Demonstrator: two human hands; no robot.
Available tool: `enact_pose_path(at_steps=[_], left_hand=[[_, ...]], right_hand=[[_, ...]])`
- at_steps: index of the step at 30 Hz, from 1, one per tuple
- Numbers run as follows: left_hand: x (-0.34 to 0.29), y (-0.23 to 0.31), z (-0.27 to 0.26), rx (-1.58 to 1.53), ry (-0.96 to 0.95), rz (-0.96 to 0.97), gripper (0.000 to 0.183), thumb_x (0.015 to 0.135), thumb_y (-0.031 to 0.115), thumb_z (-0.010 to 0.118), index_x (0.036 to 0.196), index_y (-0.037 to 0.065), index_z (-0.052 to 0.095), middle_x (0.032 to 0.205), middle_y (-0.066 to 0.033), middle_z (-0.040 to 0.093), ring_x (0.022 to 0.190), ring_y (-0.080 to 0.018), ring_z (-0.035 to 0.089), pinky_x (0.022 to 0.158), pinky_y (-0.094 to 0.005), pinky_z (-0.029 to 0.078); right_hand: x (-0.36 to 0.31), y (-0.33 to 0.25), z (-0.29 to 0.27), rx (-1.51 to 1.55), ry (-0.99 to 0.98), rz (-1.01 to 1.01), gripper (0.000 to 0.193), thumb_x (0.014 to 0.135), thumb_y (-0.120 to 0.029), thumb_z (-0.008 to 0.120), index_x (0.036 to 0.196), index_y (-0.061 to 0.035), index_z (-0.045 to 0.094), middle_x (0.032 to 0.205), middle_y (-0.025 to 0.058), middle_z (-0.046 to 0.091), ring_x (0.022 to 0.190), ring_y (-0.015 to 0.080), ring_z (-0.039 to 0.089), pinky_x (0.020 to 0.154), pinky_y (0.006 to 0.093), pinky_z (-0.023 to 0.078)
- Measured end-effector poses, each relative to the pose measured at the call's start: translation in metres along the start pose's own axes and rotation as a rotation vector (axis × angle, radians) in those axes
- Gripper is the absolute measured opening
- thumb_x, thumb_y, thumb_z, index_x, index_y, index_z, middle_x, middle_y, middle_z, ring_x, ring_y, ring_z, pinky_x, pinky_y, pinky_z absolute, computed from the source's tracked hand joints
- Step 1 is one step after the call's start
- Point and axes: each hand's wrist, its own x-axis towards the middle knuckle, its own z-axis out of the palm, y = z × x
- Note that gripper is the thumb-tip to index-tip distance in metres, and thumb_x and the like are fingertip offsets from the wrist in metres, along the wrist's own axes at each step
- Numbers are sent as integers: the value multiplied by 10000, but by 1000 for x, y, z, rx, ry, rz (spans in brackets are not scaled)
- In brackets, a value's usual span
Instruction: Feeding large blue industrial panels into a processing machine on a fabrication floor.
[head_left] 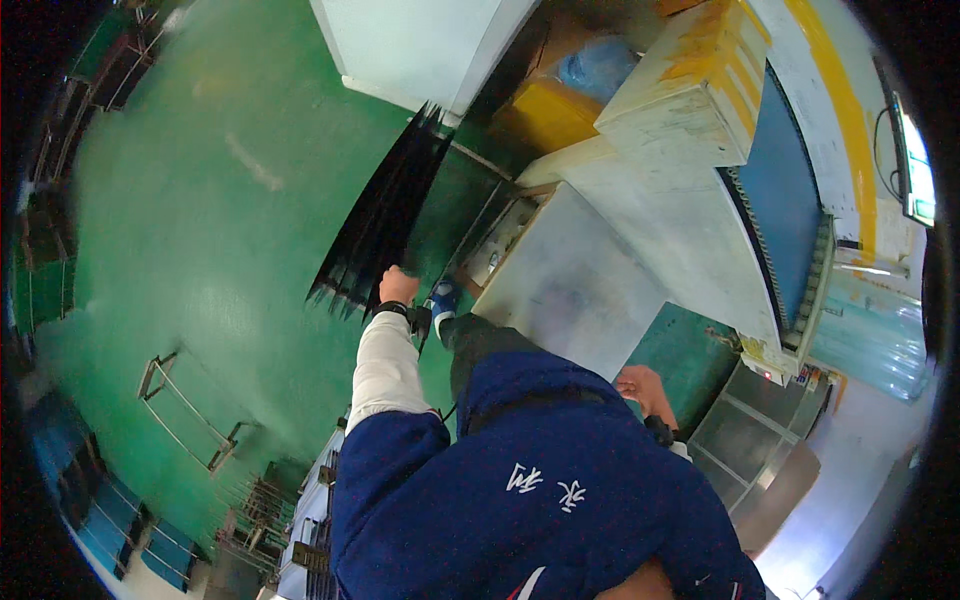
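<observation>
My left hand (399,286) is closed in a fist at the lower right edge of a bundle of long, thin black strips (385,210). The bundle slants above the green floor, its ends fanned out and smeared by motion. How the fingers wrap round it is hidden. A dark band sits on my left wrist. On my other side, my right hand (645,388) hangs low beside the corner of a white-grey tabletop (575,270). Its fingers are loosely bent and apart, with nothing visible in them. Part of that hand is hidden by my dark blue top.
A white machine with a blue conveyor belt (780,190) stands at the right. Ahead are a white cabinet (415,45) and a yellow box (550,112). A metal frame (190,410) lies on the green floor at left. Racks (265,510) stand lower left; a screen (915,165) hangs far right.
</observation>
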Motion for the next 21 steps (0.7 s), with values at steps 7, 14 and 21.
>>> enact_pose_path(at_steps=[7,14,21], left_hand=[[36,-23,12,-94,-69,185,482,700,286,585,1075,-13,538,1036,-265,591,996,-407,560,849,-447,464],[39,-19,-1,-127,-63,134,396,737,241,555,1032,-21,556,1033,-275,589,993,-407,560,846,-464,458],[51,-17,9,23,-40,112,299,778,131,486,1035,-5,554,1026,-245,604,978,-381,581,826,-447,474]], right_hand=[[10,53,-13,-344,-199,-297,212,825,-231,555,946,-62,597,832,82,642,680,194,619,605,322,509],[5,42,3,-648,-279,-291,200,773,-212,615,880,-44,629,831,111,645,731,207,627,590,318,506],[9,28,37,-193,-137,-5,251,837,-230,611,932,1,621,810,111,647,667,200,623,568,314,508]])
